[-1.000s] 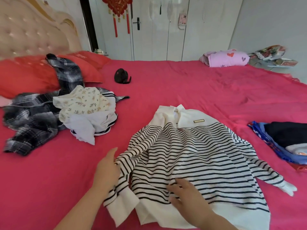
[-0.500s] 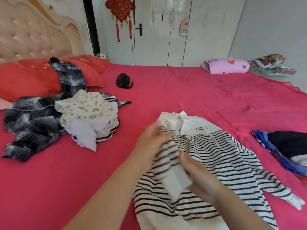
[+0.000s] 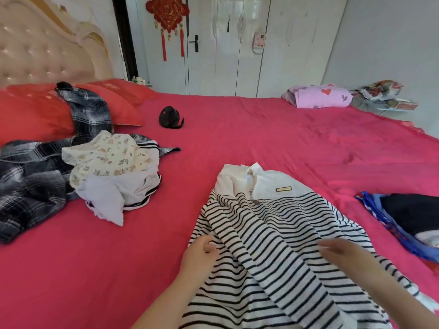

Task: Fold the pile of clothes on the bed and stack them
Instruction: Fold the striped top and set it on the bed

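Spread front-up on the red bed [image 3: 261,129], near its close edge and right of centre: striped sweater [image 3: 273,233], white collar and yoke pointing away, small gold label on the chest. One sleeve [image 3: 261,248] folded in across the front, slanting from the left shoulder down toward the lower right.

At the sweater's left edge, left hand [image 3: 200,252], fingers curled in, gripping the fabric just beside that sleeve. Over the sweater's right side, right hand [image 3: 344,255], blurred, fingers stretched out and relaxed, holding nothing. Cannot tell whether touching the cloth or just above it.

Further left, well apart from the sweater, the unfolded pile: cream floral garment [image 3: 107,157] on top of a white garment with dark trim [image 3: 123,193], and a black-and-white plaid shirt [image 3: 28,186] sprawling from the sheet up onto the red pillows [image 3: 35,112].

At the right edge of view, a dark folded garment [image 3: 411,212] stacked on blue cloth [image 3: 389,224].

Beyond, mid-bed, a small black fan [image 3: 169,117]. At the far corner of the bed, a pink heart-print bundle [image 3: 320,98]. Behind the pillows, a tufted beige headboard [image 3: 42,53]. Along the back wall, white wardrobe doors [image 3: 237,55] and a red knot ornament [image 3: 169,15].
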A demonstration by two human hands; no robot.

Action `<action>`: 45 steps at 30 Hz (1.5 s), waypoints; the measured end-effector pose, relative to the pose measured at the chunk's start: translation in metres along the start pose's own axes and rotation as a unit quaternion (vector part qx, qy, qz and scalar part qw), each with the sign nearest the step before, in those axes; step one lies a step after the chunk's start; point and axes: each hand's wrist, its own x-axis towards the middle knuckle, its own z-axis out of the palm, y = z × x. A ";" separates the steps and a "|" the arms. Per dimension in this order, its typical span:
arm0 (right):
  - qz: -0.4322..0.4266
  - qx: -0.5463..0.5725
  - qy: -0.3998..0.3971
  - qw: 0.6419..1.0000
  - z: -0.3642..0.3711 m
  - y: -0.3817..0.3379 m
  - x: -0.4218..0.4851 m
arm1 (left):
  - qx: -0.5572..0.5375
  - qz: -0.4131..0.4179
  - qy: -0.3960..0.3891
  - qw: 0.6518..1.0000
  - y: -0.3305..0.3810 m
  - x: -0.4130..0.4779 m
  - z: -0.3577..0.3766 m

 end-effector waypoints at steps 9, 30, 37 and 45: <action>-0.152 -0.104 -0.055 0.981 0.065 -0.125 0.093 | 0.123 0.204 0.070 0.969 0.012 0.068 -0.013; -0.113 -0.010 -0.100 0.988 0.116 -0.224 0.235 | 0.093 0.187 0.166 0.964 -0.044 0.138 -0.056; -0.165 0.061 -0.058 0.983 0.160 -0.249 0.240 | 0.172 0.101 0.176 0.964 -0.056 0.130 -0.067; -0.177 -0.165 -0.098 0.965 0.160 -0.213 0.238 | 0.345 0.368 0.120 0.855 -0.057 0.129 -0.075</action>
